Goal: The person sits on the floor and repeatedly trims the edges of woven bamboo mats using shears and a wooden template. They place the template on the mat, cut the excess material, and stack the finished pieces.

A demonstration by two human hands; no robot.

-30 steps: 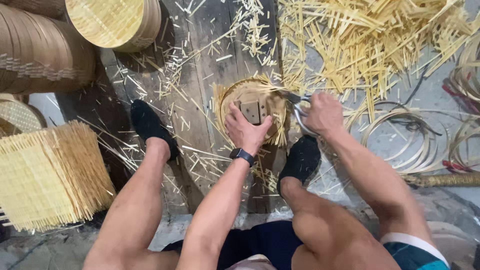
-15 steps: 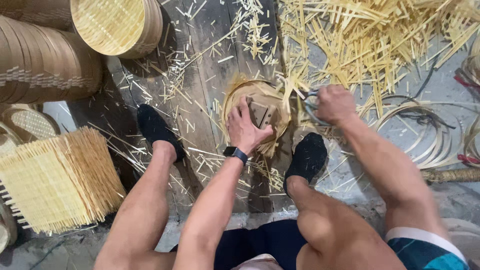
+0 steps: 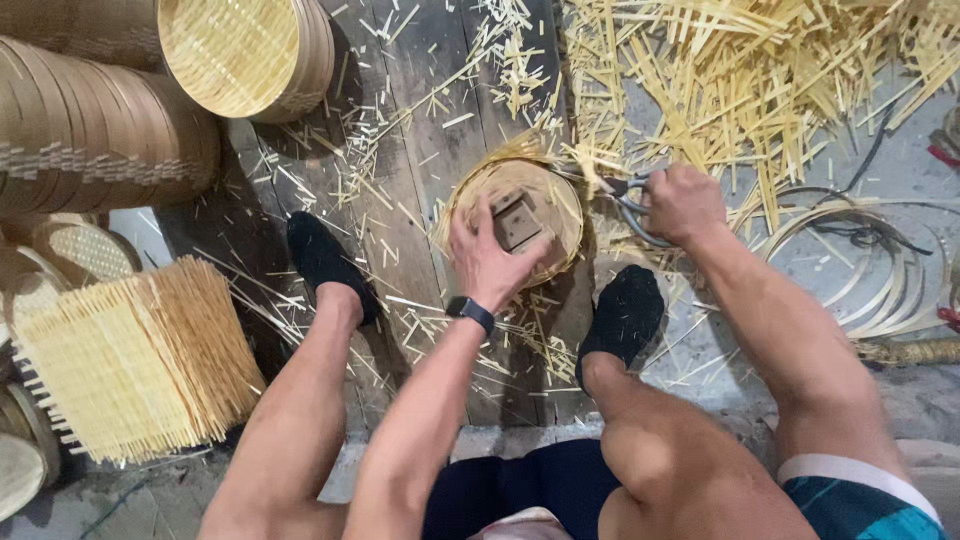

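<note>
Head view, looking straight down at a seated person's legs and both hands over dark, weathered floor planks (image 3: 420, 90).

Small round woven bamboo basket (image 3: 545, 190) sits on the planks between the two black-socked feet, slightly ahead of them. Pale yellow weave, ragged strip ends sticking out around the rim. Flat square wooden block (image 3: 518, 222) lies on its top.

Left hand (image 3: 490, 262): fingers spread, palm pressed down on the basket, fingertips touching the block's edge. Not gripping, just pinning. Dark smartwatch (image 3: 470, 312) on that wrist.

Right hand (image 3: 683, 203): closed around the looped handles of metal shears (image 3: 625, 190), blades pointing at the basket's right rim among the loose strip ends. Blade contact with the rim: cannot tell.

Around it:
- heap of cut bamboo strips (image 3: 760, 80) upper right, straight, flat, pale, lying criss-cross
- thin offcuts scattered over the planks
- coiled bamboo hoops (image 3: 880, 270) on grey floor at right
- stack of finished round woven trays (image 3: 240, 55) upper left, on edge
- squarish bundle of fine bamboo slats (image 3: 135, 360) at left, ends fringed
</note>
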